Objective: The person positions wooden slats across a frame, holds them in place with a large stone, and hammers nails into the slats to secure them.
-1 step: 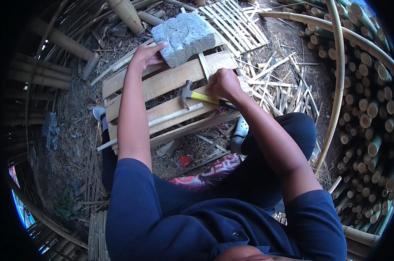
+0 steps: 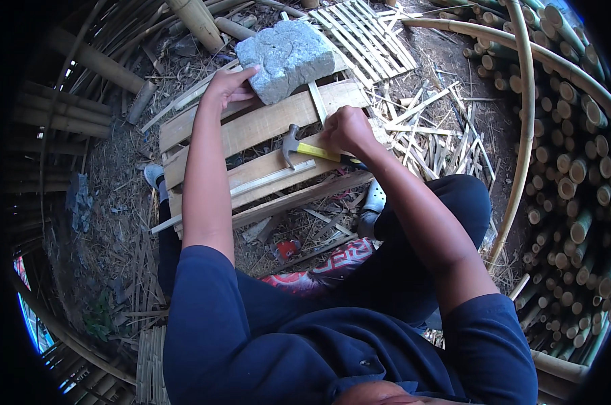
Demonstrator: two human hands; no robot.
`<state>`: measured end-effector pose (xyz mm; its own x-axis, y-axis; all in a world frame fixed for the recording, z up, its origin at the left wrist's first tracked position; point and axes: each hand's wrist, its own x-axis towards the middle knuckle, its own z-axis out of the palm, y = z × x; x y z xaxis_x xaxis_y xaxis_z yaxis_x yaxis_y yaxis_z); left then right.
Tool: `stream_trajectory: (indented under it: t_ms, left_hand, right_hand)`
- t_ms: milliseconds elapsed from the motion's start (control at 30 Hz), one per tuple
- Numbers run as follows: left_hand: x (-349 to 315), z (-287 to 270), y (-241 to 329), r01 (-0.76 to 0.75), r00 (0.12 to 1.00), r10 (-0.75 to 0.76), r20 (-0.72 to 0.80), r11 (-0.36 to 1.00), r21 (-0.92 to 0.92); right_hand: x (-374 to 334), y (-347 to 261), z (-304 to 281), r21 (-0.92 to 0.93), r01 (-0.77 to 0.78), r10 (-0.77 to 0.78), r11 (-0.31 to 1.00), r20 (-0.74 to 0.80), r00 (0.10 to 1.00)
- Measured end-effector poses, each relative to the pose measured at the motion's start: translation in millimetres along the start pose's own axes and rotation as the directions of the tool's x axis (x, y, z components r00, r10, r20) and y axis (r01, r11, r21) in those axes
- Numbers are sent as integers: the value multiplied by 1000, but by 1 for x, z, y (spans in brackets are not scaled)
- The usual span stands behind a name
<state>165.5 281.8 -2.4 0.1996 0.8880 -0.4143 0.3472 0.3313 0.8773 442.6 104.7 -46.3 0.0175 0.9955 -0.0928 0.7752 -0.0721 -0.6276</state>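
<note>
A rough grey stone block (image 2: 285, 57) stands on the far part of a low bench of wooden planks (image 2: 258, 136). My left hand (image 2: 232, 89) grips the block's left side, thumb on its face and fingers at its lower edge. My right hand (image 2: 348, 129) is closed in a fist at the near end of a thin pale bamboo strip (image 2: 317, 101), which runs toward the block. Just below that fist, a claw hammer (image 2: 312, 150) with a yellow and black handle lies on the planks. Nearer me, another pale strip (image 2: 272, 177) lies across the bench.
A slatted bamboo panel (image 2: 363, 40) lies beyond the block. Loose split strips (image 2: 423, 135) litter the ground on the right, near a large stack of cut bamboo poles (image 2: 569, 169). A curved bamboo pole (image 2: 525, 121) stands before the stack. Thick bamboo (image 2: 194, 23) rises at the back.
</note>
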Motion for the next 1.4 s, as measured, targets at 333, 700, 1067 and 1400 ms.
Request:
stream_trajectory:
  t_ms: [333,700,1067,1400]
  left_hand:
    - [-126,34,-34,-224,954,298,-40,793,567]
    - [-232,59,-125,-472,811,585,15,640,606]
    - [-231,48,-136,-498,823,568,18,704,507]
    - [-167,60,-95,-603,702,712,7,590,536]
  right_hand:
    - [-2,-10,-22,-81,34,-28,996,75,997]
    - [-33,-41,-69,-593,263,153,761,557,816]
    - [-48,-24,-105,-298,239,-42,924,541,840]
    - [-64,-20,-179,-25,26,-25,999,51,998]
